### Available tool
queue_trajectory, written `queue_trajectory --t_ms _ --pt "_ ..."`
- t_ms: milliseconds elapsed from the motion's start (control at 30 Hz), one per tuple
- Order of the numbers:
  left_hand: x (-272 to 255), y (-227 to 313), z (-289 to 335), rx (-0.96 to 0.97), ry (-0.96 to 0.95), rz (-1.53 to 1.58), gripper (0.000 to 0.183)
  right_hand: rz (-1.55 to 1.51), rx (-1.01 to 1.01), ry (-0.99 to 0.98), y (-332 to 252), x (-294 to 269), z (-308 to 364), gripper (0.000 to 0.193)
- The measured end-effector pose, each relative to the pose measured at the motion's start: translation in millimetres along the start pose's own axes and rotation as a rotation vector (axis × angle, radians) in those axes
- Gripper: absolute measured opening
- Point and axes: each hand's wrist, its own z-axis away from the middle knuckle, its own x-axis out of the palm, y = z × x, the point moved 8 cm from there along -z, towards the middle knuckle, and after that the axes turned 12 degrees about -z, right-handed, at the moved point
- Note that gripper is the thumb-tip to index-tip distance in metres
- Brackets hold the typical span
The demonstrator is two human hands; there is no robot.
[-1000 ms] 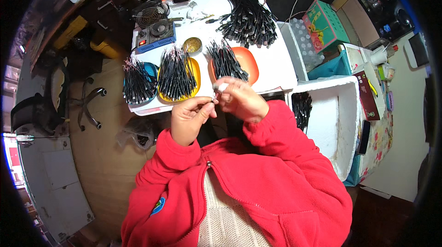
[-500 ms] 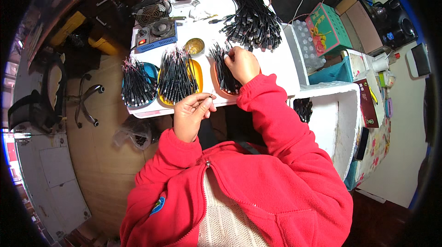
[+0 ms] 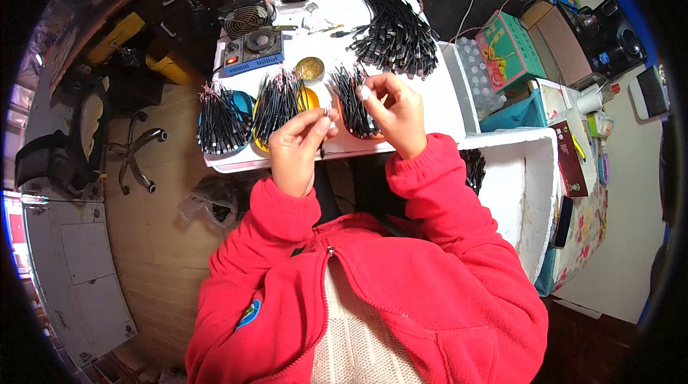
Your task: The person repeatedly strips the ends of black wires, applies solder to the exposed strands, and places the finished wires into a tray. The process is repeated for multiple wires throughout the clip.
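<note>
My left hand [image 3: 295, 151], in front of the yellow tray, pinches a short black cable between thumb and fingertips. The cable's dark end [image 3: 322, 148] hangs below the fingers. My right hand [image 3: 398, 113] is raised beside the orange tray [image 3: 367, 136], thumb and index finger drawn together; whatever they hold is too small to make out. A bundle of short black cables [image 3: 350, 97] with thin bare wires on top lies in the orange tray. Similar bundles fill the yellow tray [image 3: 312, 97] and the blue tray [image 3: 244, 102] to the left.
Behind the trays stand a small round tin [image 3: 310, 69] and a blue heating unit [image 3: 252, 54] with a lit red switch. A large heap of black cables [image 3: 398, 44] lies at the back right. White foam boxes [image 3: 523, 142] flank the white table [image 3: 448, 108] on the right.
My right hand has drawn back from the cables in the orange tray toward the right. My left hand has risen slightly and moved forward. The view has shifted a little.
</note>
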Motion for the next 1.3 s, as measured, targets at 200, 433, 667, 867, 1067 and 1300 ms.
queue_trajectory --t_ms 200,433,667,867,1067,1300 --pt "25.2 13.4 4.6 -0.01 -0.034 0.111 0.018 -0.493 0.32 -0.209 -7.5 25.9 41.8 0.014" --pt "29.7 11.7 19.7 -0.125 -0.144 0.163 0.018 -0.586 0.435 -0.206 -11.9 26.1 58.2 0.015" --pt "30.6 17.4 33.5 -0.042 -0.184 0.019 0.019 -0.425 0.197 -0.19 -37.7 16.5 57.9 0.013" --pt "33.5 15.9 39.2 -0.063 -0.21 0.02 0.018 -0.279 0.151 -0.197 -48.0 14.8 57.2 0.01" --pt "32.9 16.0 39.3 -0.033 -0.203 0.061 0.017 -0.611 0.212 -0.202 -44.0 19.4 60.9 0.01" --pt "33.1 9.6 43.0 -0.125 -0.219 0.175 0.015 -1.17 0.704 -0.31 -17.4 42.9 73.4 0.01"
